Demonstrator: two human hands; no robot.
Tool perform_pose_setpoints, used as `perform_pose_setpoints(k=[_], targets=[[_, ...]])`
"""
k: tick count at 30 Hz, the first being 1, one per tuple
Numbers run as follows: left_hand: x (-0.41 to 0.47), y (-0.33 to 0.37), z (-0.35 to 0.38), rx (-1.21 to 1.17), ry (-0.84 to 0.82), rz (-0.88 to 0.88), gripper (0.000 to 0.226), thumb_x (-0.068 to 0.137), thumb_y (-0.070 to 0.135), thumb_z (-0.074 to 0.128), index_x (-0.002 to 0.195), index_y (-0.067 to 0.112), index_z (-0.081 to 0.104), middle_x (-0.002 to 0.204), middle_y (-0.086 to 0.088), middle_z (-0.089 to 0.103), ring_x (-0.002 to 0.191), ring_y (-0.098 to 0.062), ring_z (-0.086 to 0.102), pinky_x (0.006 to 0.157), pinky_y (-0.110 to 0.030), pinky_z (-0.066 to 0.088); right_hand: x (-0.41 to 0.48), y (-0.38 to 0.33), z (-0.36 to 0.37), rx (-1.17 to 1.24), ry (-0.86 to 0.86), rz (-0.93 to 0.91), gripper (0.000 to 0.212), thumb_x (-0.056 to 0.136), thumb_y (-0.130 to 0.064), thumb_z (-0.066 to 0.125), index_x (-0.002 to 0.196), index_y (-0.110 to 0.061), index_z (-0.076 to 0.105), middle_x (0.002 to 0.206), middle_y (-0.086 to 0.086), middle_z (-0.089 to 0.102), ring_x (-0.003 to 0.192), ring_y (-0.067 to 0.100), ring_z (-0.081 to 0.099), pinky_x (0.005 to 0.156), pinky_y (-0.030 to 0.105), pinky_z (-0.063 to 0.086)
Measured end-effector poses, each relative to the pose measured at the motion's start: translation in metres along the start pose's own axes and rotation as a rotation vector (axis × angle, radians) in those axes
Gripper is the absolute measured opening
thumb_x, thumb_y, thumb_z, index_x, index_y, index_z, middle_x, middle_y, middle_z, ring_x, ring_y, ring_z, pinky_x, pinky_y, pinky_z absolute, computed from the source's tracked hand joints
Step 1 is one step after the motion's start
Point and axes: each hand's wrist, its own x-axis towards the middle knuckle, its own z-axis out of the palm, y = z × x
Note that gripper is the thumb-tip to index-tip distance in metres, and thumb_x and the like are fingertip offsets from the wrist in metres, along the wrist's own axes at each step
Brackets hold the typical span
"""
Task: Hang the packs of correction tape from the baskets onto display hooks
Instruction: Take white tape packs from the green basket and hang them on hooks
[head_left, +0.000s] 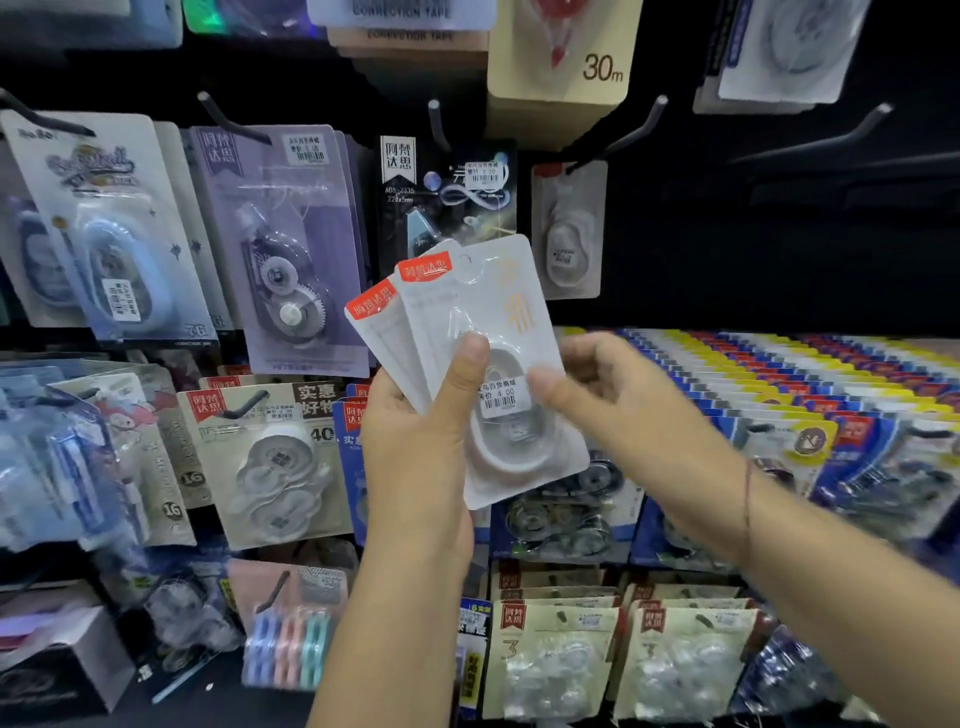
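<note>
My left hand (415, 441) grips a fan of white correction tape packs (395, 332) mid-display. My right hand (597, 389) pinches the front pack (514, 322) by its edge. Pulling it could drag the others loose, and its hang hole may miss the hook (623, 137).

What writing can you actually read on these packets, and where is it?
"30m": beige card, top.
"CORRECTION TAPE": top-centre pack.
"阿梵达思", "ADS-2335": black hung pack.
"4 00": price sticker on front held pack.
"40": beige pack, lower left.
"3": bottom beige pack.
Barcodes and remaining small print: too blurred to read.
</note>
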Motion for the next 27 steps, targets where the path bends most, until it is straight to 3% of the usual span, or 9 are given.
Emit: perform_pose_setpoints(k=[3, 7, 10, 13, 16, 19, 24, 27], targets=[[-0.007, 0.003, 0.004, -0.010, -0.021, 0.011, 0.051, 0.071, 0.030, 0.075, 0.118, 0.016, 0.064, 0.107, -0.005, 0.076, 0.100, -0.027, 0.073, 0.090, -0.051, 0.056, -0.014, 0.001, 0.005, -0.039, -0.036, 0.014, 0.051, 0.071, -0.042, 0.078, 0.116, -0.029, 0.057, 0.105, -0.013, 0.070, 0.094, 0.001, 0.066, 0.085, 0.026, 0.056], [-0.011, 0.006, 0.007, -0.092, -0.072, 0.003, 0.033, 0.084, 0.032, 0.060, 0.110, 0.013, 0.064, 0.093, -0.001, 0.078, 0.085, -0.016, 0.075, 0.069, -0.027, 0.059, -0.017, -0.003, -0.001, -0.054, 0.043, -0.050, 0.045, 0.073, -0.035, 0.081, 0.112, -0.030, 0.061, 0.105, -0.015, 0.069, 0.095, 0.003, 0.066, 0.087, 0.032, 0.056], [-0.014, 0.007, 0.007, -0.112, -0.079, -0.002, 0.025, 0.096, 0.026, 0.050, 0.112, 0.012, 0.063, 0.094, 0.002, 0.078, 0.086, -0.010, 0.074, 0.068, -0.020, 0.057, -0.021, -0.006, -0.005, -0.056, 0.080, -0.109, 0.048, 0.073, -0.034, 0.080, 0.117, -0.032, 0.061, 0.109, -0.016, 0.068, 0.100, 0.004, 0.065, 0.090, 0.037, 0.055], [-0.016, 0.005, 0.007, -0.091, -0.085, 0.005, 0.021, 0.097, 0.026, 0.050, 0.109, 0.015, 0.064, 0.095, 0.004, 0.078, 0.087, -0.009, 0.074, 0.072, -0.023, 0.059, -0.022, -0.007, -0.008, -0.064, 0.126, -0.138, 0.046, 0.074, -0.029, 0.082, 0.115, -0.032, 0.062, 0.110, -0.015, 0.067, 0.102, 0.008, 0.064, 0.091, 0.039, 0.054], [-0.017, 0.005, 0.007, -0.083, -0.100, 0.007, 0.019, 0.099, 0.022, 0.049, 0.109, 0.016, 0.064, 0.096, 0.004, 0.078, 0.090, -0.008, 0.073, 0.076, -0.021, 0.058, -0.021, -0.007, -0.010, -0.121, 0.190, -0.143, 0.043, 0.072, -0.029, 0.084, 0.108, -0.031, 0.061, 0.110, -0.006, 0.064, 0.101, 0.007, 0.061, 0.091, 0.030, 0.052], [-0.016, 0.006, 0.005, -0.065, -0.084, 0.022, 0.019, 0.100, 0.019, 0.048, 0.109, 0.015, 0.064, 0.096, 0.004, 0.078, 0.094, -0.007, 0.072, 0.079, -0.019, 0.057, -0.019, -0.011, -0.014, -0.016, 0.214, -0.126, 0.036, 0.074, -0.022, 0.082, 0.103, -0.028, 0.060, 0.101, -0.005, 0.068, 0.089, 0.005, 0.065, 0.077, 0.019, 0.054], [-0.013, 0.007, 0.001, -0.051, -0.001, 0.017, 0.022, 0.101, 0.022, 0.048, 0.113, 0.015, 0.065, 0.096, 0.004, 0.078, 0.089, -0.006, 0.073, 0.069, -0.016, 0.055, -0.005, -0.018, -0.033, 0.126, 0.306, -0.118, 0.024, 0.085, -0.020, 0.070, 0.106, -0.026, 0.058, 0.102, -0.003, 0.071, 0.092, 0.008, 0.070, 0.078, 0.025, 0.056], [-0.013, 0.007, 0.002, -0.063, 0.024, 0.004, 0.024, 0.102, 0.025, 0.047, 0.114, 0.016, 0.065, 0.093, 0.005, 0.078, 0.085, -0.004, 0.073, 0.065, -0.014, 0.054, 0.005, -0.023, -0.045, 0.196, 0.401, -0.147, 0.023, 0.089, -0.019, 0.066, 0.110, -0.024, 0.058, 0.101, -0.003, 0.071, 0.091, 0.008, 0.070, 0.077, 0.022, 0.055]])
